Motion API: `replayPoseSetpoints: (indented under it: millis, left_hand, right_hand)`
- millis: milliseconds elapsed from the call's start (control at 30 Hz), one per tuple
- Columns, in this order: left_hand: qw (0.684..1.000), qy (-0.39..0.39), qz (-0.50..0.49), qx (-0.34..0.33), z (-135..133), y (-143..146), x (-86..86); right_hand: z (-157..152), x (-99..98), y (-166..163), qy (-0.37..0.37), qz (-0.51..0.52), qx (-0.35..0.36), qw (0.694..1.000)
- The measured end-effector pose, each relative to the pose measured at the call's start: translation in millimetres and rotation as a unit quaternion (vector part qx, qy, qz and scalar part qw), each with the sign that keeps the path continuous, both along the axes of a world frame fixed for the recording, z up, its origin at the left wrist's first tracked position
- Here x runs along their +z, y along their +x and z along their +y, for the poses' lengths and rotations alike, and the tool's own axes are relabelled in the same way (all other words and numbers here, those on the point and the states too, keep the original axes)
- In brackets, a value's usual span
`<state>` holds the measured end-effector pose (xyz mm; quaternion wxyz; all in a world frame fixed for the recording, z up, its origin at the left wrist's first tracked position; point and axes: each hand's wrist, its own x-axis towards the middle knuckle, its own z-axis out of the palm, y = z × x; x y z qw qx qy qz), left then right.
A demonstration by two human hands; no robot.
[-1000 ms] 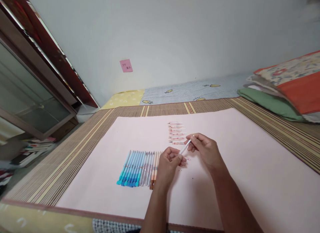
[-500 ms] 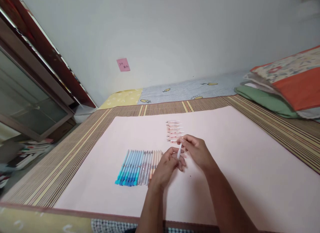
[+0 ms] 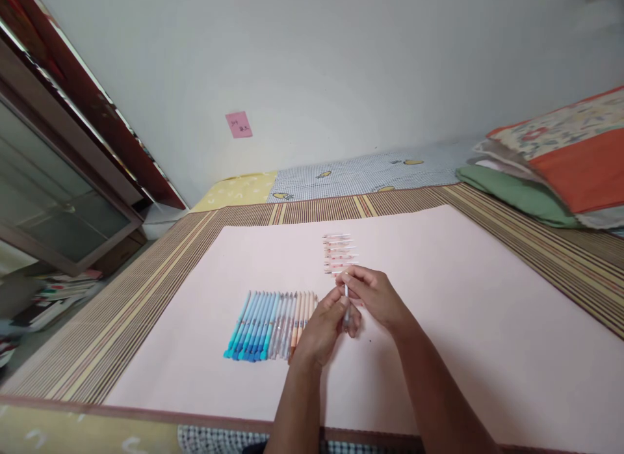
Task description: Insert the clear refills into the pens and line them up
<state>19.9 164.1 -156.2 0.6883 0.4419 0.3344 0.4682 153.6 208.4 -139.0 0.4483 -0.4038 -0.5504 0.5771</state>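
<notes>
My left hand and my right hand meet over the pink sheet. Both pinch one thin white pen, held nearly upright between their fingertips. Just left of my left hand lies a tight row of pens, blue ones on the left, clear and orange ones on the right. Beyond my right hand lies a short stack of small pink pen parts, laid crosswise.
The pink sheet lies on a striped mat over a bed. Folded bedding and a green pillow sit at the right. A glass-fronted cabinet and stacked books stand at the left. A pink note sticks to the wall.
The white pen has swung from slanting to nearly upright, and my right hand has moved left and closer to my left hand.
</notes>
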Motion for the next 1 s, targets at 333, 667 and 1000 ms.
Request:
replayPoseSetpoints:
  millis: [333, 667, 1000]
  left_hand:
    - [0.982, 0.011, 0.082, 0.171, 9.9, -32.1, 3.9]
    - [0.975, -0.014, 0.049, 0.217, 12.6, -35.6, -2.3]
    - [0.975, 0.015, 0.12, 0.187, 7.2, -22.9, 3.4]
  right_hand:
    - [10.7, -28.5, 14.2, 0.084, -0.272, -0.059, 0.957]
    - [10.4, -41.6, 7.8, 0.121, -0.396, -0.049, 0.909]
    - [7.3, -17.3, 13.8, 0.015, -0.026, -0.044, 0.999]
